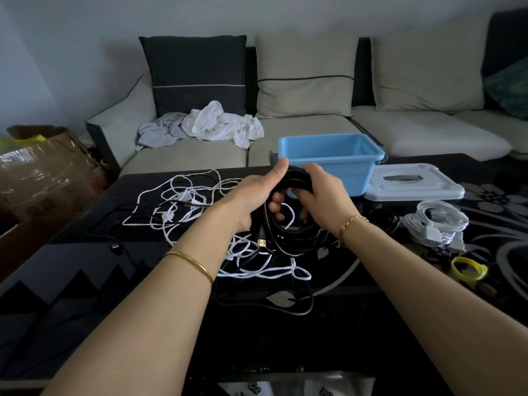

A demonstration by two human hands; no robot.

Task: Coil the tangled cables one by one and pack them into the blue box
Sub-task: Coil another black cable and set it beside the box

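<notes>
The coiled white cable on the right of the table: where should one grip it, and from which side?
From above, probably, gripping across all loops of the coiled white cable together. It lies flat on the table, and pulling one loop alone would likely undo the coil.

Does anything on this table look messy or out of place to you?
Yes: thin white cables lie in a loose tangle across the dark patterned table, beneath the left hand and right hand, which both grip a half-coiled black cable. The blue plastic box stands open, its white lid lying flat to its right.
</notes>
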